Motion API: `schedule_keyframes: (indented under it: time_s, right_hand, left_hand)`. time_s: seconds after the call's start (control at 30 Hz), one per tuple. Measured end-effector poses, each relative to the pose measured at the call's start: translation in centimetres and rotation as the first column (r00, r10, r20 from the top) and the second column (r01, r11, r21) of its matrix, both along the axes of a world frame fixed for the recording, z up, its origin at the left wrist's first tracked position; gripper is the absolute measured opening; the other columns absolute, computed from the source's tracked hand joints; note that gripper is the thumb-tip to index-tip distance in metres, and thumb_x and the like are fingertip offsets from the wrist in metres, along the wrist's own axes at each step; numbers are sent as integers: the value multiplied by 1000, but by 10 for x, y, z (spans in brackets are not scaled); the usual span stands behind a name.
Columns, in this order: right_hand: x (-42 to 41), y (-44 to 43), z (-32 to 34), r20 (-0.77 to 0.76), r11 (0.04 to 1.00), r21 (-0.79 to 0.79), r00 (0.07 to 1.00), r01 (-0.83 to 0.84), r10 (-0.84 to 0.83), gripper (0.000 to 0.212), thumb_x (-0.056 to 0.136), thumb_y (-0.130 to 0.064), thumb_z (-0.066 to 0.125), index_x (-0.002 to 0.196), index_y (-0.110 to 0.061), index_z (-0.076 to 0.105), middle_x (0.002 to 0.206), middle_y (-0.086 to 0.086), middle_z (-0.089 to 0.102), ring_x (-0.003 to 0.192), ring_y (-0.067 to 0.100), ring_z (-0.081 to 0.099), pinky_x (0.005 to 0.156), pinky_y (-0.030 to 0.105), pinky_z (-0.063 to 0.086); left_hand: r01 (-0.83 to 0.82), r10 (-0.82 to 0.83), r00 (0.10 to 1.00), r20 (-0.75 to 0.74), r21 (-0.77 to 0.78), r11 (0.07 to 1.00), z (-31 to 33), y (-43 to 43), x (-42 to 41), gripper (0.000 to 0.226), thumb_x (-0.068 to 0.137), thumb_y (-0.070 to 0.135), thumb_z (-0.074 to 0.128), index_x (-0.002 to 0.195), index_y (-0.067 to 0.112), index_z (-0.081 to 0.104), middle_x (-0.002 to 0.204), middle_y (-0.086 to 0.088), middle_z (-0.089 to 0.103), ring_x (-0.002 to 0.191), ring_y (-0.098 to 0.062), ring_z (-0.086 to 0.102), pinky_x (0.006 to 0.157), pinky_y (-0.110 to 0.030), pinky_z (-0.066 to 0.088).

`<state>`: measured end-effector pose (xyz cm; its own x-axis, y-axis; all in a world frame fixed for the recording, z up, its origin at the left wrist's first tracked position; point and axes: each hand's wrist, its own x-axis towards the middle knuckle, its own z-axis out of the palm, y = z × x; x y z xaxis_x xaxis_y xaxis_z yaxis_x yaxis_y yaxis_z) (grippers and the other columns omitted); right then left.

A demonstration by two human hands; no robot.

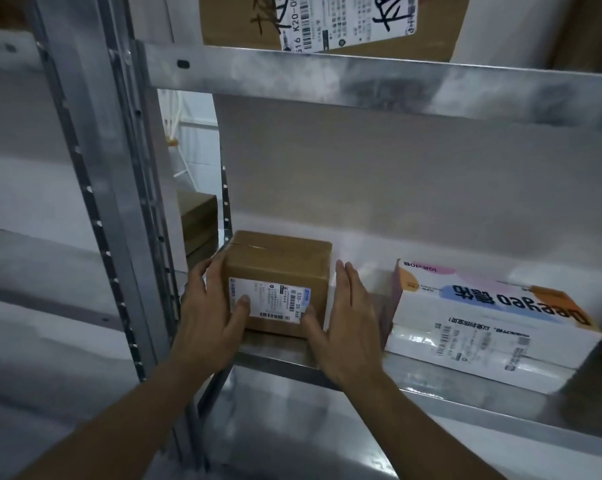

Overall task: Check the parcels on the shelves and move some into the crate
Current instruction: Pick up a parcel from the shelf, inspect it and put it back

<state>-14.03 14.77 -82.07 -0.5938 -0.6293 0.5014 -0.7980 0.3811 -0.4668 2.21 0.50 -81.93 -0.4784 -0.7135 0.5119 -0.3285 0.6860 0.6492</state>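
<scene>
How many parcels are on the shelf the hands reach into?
2: a brown box between the left hand and right hand, a white box to its right; more may sit off-frame.

A bare gap separates the brown parcel (278,268) from the white box (490,327).

Label on small box (278,261) reads "530- D5", white carton (493,327) "Deeyeo" inverted, upper label (348,19) "K20-00".

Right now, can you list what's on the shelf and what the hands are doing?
left hand: holds the small brown box, thumb on its label
right hand: fingers straight beside the box, thumb on its front
shelf: metal, box at its left end
neighbour: white printed box lying flat to the right
above: big labelled cardboard box
</scene>
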Motion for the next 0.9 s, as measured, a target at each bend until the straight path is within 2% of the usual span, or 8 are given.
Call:
schedule_keyframes:
  time_s: [0.1, 0.17, 0.3, 0.4, 0.5, 0.63, 0.8, 0.9]
  right_hand:
    - [4, -7, 3, 33, 1000, 2, 999, -10, 10, 90, 93, -68, 32, 169, -24, 10, 175, 0, 21, 160, 20, 23, 129, 42, 21]
    - [5, -10, 3, 91, 1000, -11, 996, -10, 11, 87, 98, -61, 49, 167, -23, 14, 171, -1, 32, 154, 20, 33, 127, 39, 25]
    - [9, -10, 4, 235, 996, -41, 968, -76, 84, 73, 93, -56, 58, 157, -33, 31, 146, -8, 59, 130, 16, 59, 113, 44, 52]
    - [16, -7, 11, 320, 983, -147, 936, -107, 149, 57, 99, -44, 63, 151, -37, 39, 141, -11, 60, 125, 11, 62, 105, 37, 58]
    - [18, 1, 25, 364, 950, -310, 918, -38, 155, 52, 101, -42, 65, 149, -33, 46, 138, -12, 59, 124, 8, 61, 99, 30, 60]
    - [15, 15, 45, 364, 883, -468, 918, 37, 155, 58, 91, -62, 56, 145, -40, 53, 125, -19, 53, 119, 6, 62, 93, 37, 62]
    - [10, 43, 66, 440, 831, -552, 870, 67, 222, 48, 98, -41, 64, 145, -40, 58, 127, -15, 52, 110, -10, 58, 88, 8, 47]
    - [13, 56, 66, 453, 820, -567, 860, 74, 235, 45, 99, -39, 65, 144, -39, 60, 127, -16, 54, 112, -8, 60, 98, 15, 50]
  left_hand:
    - [20, -19, 1000, -15, 62, 998, -1, -4, -2, 73, 105, 38, 51, 165, 27, 11, 160, -1, 26, 142, -22, 39, 113, -41, 37]
    - [64, -58, 997, -46, 129, 990, -1, -5, -1, 76, 106, 35, 52, 166, 29, 7, 162, -1, 31, 142, -14, 37, 115, -41, 38]
    - [104, -76, 992, -104, 299, 948, 4, 1, -4, 77, 109, 35, 48, 167, 37, -3, 154, 10, 44, 135, -11, 48, 108, -36, 48]
    - [70, 4, 979, -204, 352, 933, 14, 11, -7, 55, 110, 37, 43, 160, 30, 24, 128, 24, 55, 111, 2, 59, 91, -22, 53]
    - [46, 86, 931, -355, 347, 937, 27, 24, -11, 30, 108, 50, 46, 132, 33, 49, 113, 17, 66, 102, -8, 70, 84, -31, 62]
    - [109, 95, 876, -473, 386, 916, 56, 43, -18, 48, 97, 65, 38, 134, 40, 57, 128, 7, 67, 111, -14, 68, 94, -44, 60]
    - [209, 89, 867, -490, 519, 829, 83, 65, -18, 54, 92, 66, 39, 138, 46, 61, 141, 8, 61, 123, -18, 59, 106, -53, 50]
    - [242, 49, 878, -475, 530, 813, 83, 74, -15, 37, 103, 59, 46, 133, 49, 64, 137, 13, 64, 115, -7, 58, 100, -42, 48]
